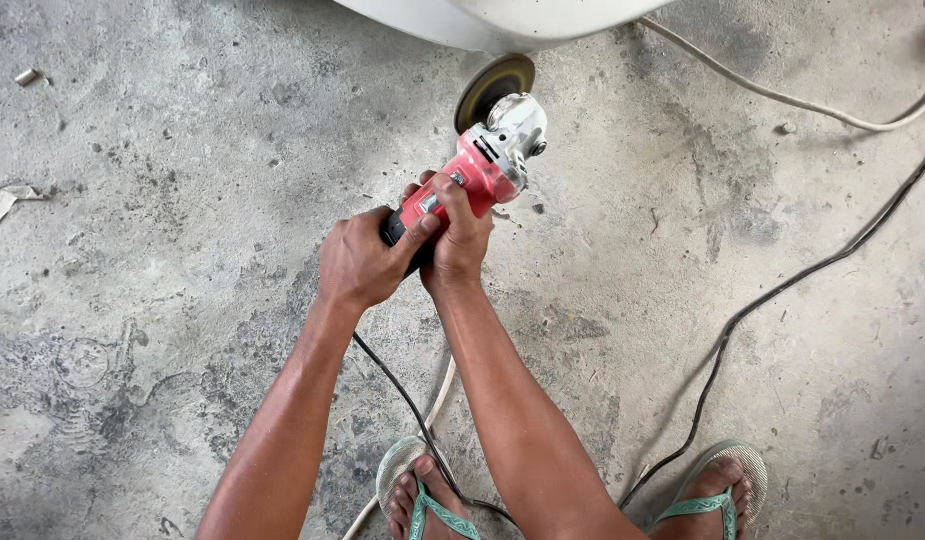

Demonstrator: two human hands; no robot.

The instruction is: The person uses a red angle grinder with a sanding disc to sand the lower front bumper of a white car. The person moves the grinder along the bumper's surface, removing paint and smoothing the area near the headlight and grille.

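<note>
While both hands grip it, the red-bodied angle grinder with a grey metal gear head [479, 165] is held low over the floor, its round abrasive disc [494, 88] set on edge against the lower rim of a white curved shell [502, 20] at the top of the view. The left hand [362, 262] wraps the black rear end of the tool, with the fingers closed around the handle and the thumb laid along the red housing. The right hand [460, 235] sits just ahead of it, its fingers curled tight over the middle of the body. Neither hand shows spread fingers.

A black power cable [402, 395] leaves the rear of the grinder, runs between the forearms and passes the left foot. A second black cable [782, 290] and a pale cable [782, 97] lie apart on the right.

As a judgement, the work is under way: the disc meets the shell edge, though whether it is turning cannot be told. No cut line or ground strip is visible on the white surface, so the portion finished cannot be stated.

The grey concrete floor [162, 180] is stained and dusty. Both feet wear green flip-flop sandals [710, 490], near the cables.
</note>
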